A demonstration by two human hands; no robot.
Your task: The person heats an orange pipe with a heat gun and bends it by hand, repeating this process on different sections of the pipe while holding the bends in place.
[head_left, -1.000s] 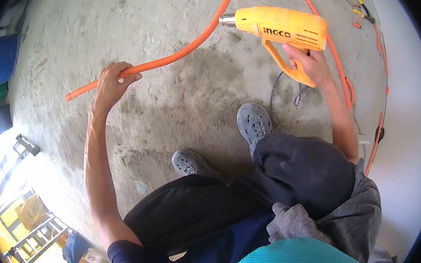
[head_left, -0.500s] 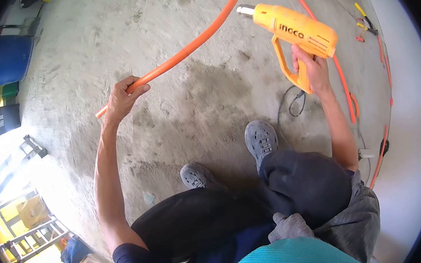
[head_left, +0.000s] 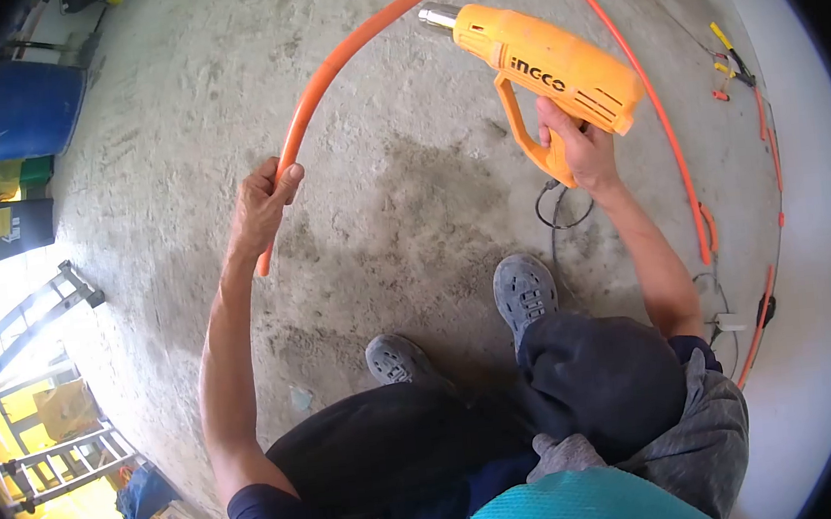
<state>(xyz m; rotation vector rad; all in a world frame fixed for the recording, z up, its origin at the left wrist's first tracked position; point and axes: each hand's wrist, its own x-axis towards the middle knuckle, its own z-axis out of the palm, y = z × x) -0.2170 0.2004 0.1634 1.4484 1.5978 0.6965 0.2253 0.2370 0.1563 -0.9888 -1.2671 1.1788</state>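
Note:
My left hand (head_left: 261,206) is closed around an orange pipe (head_left: 328,72) close to its lower end, which sticks out below my fist. From there the pipe curves up and to the right, out of the top of the view. In my right hand (head_left: 579,146) is a yellow heat gun (head_left: 552,65), gripped by its handle, with its metal nozzle pointing left toward the pipe's bend. A small gap seems to separate nozzle and pipe. The gun's black cord (head_left: 556,222) loops down to the floor.
A second orange pipe (head_left: 642,77) lies on the rough concrete floor (head_left: 429,189) at right. Yellow-handled pliers (head_left: 734,54) rest near the white wall. At left are a blue barrel (head_left: 32,110), a dark bin (head_left: 17,227) and a ladder (head_left: 68,471).
The pipe's held end has swung down and right with my left hand, so the pipe bends more sharply. The heat gun has moved left, its nozzle staying near the pipe.

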